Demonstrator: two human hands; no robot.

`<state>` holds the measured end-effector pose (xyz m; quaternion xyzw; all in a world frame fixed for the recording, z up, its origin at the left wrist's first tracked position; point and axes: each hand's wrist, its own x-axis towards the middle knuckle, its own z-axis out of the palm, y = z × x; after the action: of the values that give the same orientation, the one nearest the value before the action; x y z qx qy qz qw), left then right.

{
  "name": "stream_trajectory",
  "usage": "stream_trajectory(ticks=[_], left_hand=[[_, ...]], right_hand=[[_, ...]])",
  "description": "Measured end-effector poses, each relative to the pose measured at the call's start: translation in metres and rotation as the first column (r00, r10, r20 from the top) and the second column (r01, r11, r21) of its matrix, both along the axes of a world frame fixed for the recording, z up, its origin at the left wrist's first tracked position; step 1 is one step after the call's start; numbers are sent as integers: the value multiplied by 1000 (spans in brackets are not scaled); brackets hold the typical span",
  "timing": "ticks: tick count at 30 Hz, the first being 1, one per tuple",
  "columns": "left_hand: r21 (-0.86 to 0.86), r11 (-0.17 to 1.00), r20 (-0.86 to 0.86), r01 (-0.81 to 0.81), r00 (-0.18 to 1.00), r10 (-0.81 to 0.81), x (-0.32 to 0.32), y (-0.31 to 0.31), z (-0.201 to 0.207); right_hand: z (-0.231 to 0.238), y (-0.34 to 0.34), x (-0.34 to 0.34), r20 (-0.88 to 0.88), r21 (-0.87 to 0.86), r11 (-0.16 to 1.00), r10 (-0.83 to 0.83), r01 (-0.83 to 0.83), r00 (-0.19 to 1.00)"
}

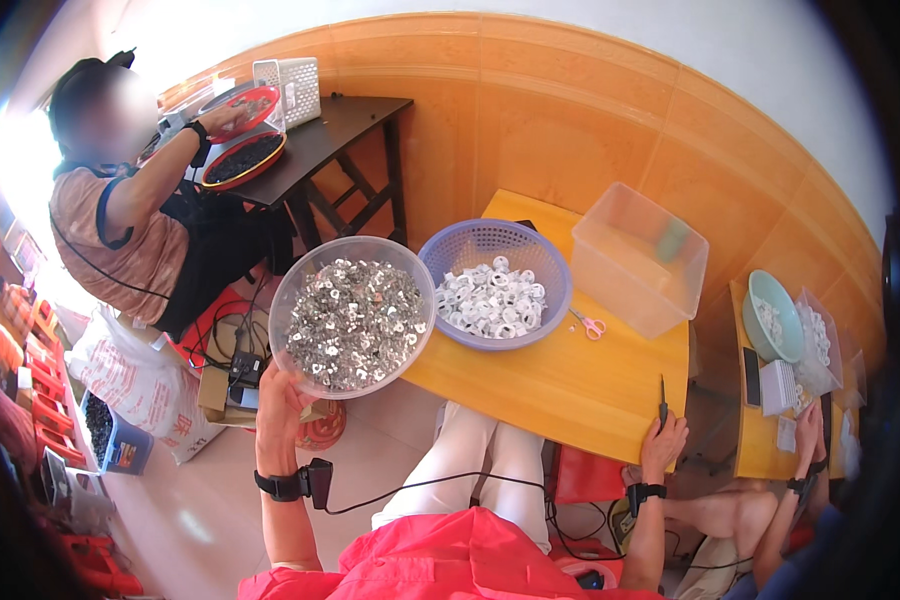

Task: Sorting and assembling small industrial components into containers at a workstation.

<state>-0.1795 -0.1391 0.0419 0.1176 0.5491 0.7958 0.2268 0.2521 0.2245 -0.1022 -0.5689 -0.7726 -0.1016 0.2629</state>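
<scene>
My left hand [282,405] is closed on the rim of a round clear plastic bowl [420,345], holding it up left of the yellow table. The bowl is heaped with small shiny metal pieces [355,320]. At the table's right edge my right hand [662,442] grips the lower end of a slim black pointed tool [663,402], its tip pointing away from me. A purple-blue plastic basket [440,242] on the table contains many white ring-like plastic parts [495,300]. Beside it lie pink-handled scissors [592,326].
A clear box [620,270] stands at the back right of the yellow table [530,400]. On the left, a seated person holds a red tray [260,105] at a dark table [340,135]. Another person's hands [808,435] work at right. Cables [410,492] cross my lap.
</scene>
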Motion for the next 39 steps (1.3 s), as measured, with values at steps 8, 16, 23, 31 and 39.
stream_trajectory(ticks=[8, 16, 23, 31, 39], left_hand=[[232, 971, 176, 51, 980, -93, -19, -21, -37], [246, 967, 185, 73, 975, -121, -68, -43, -67], [86, 988, -48, 128, 991, -124, -76, -10, -71], [-49, 997, -318, 59, 945, -72, -82, 8, -76], [-81, 997, -590, -19, 807, -33, -88, 70, -73]], right_hand=[[5, 3, -4, -137, 76, 997, 11, -1, 990], [2, 3, -7, -151, 53, 998, -30, 39, 988], [8, -4, -1, -193, 18, 1000, -16, 20, 981], [10, 1, -5, -212, 26, 1000, 0, 6, 977], [5, -7, 1, -201, -15, 999, -30, 28, 979]])
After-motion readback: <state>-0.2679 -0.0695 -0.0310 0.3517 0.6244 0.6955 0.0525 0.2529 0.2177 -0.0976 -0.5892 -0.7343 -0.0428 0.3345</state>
